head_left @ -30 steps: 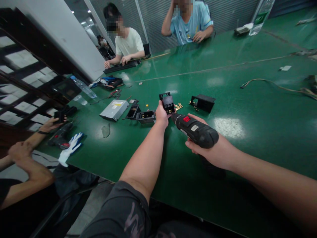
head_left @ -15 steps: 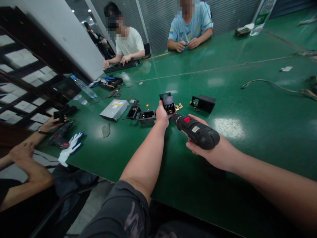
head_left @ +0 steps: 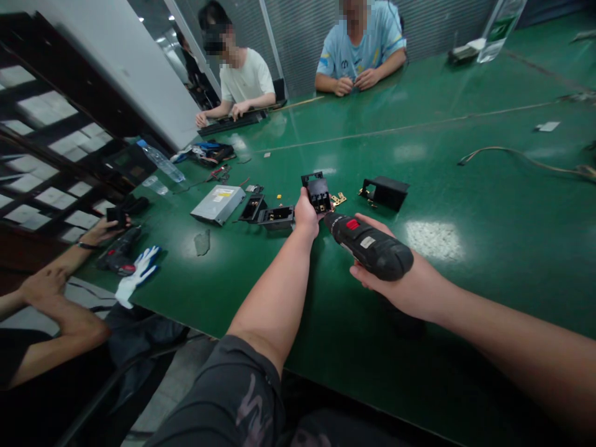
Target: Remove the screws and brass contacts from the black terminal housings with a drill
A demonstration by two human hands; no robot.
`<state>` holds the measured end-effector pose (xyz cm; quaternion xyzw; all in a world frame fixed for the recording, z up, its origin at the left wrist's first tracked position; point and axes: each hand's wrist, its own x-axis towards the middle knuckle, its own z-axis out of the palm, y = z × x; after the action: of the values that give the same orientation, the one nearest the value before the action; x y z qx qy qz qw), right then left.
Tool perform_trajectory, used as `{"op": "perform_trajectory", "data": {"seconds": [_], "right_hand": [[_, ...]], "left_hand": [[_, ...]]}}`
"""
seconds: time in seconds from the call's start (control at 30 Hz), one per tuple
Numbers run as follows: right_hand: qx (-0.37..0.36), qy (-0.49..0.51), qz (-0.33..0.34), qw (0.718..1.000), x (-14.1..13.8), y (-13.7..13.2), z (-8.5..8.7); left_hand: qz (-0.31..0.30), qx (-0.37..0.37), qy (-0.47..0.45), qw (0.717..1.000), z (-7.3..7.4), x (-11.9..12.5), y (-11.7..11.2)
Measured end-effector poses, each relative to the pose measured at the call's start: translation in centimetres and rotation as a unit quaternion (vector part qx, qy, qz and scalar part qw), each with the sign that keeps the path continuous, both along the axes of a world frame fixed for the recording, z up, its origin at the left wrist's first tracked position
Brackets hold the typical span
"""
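My left hand (head_left: 307, 217) is closed around a black plastic housing (head_left: 319, 191) with several slots along its near side. In my right hand (head_left: 395, 279) is a black cordless drill (head_left: 367, 245) with a red switch on top. Its nose points left at the near edge of the housing; whether the tip touches it I cannot tell. Small brass pieces (head_left: 339, 199) lie just right of the housing. Farther right rests another black housing (head_left: 386, 192) with brass bits at its side. Left of my left hand sit two open black housings, one nearer (head_left: 276, 217) and one farther (head_left: 252, 208).
A silver disc drive (head_left: 218, 205) and a greenish scrap (head_left: 202, 243) lie to the left on the green table (head_left: 493, 261). Beyond them are a white-blue glove (head_left: 137, 276), another drill (head_left: 118, 251) and a seated co-worker's arms. Two people sit across. Wires (head_left: 521, 158) lie at right.
The whole view has shifted slightly, so the table items appear a little farther right. Both hands keep their hold; the drill stays by the housing.
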<state>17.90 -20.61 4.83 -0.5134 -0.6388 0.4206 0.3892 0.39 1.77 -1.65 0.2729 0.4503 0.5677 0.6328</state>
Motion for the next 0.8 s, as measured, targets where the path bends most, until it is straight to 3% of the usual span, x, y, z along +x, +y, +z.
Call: {"op": "perform_trajectory", "data": {"seconds": [0.8], "right_hand": [[-0.008,0.001,0.01,1.0,0.09,-0.21,0.15]], "left_hand": [[-0.004,-0.004,0.007,1.0,0.23,0.06,-0.23]]}}
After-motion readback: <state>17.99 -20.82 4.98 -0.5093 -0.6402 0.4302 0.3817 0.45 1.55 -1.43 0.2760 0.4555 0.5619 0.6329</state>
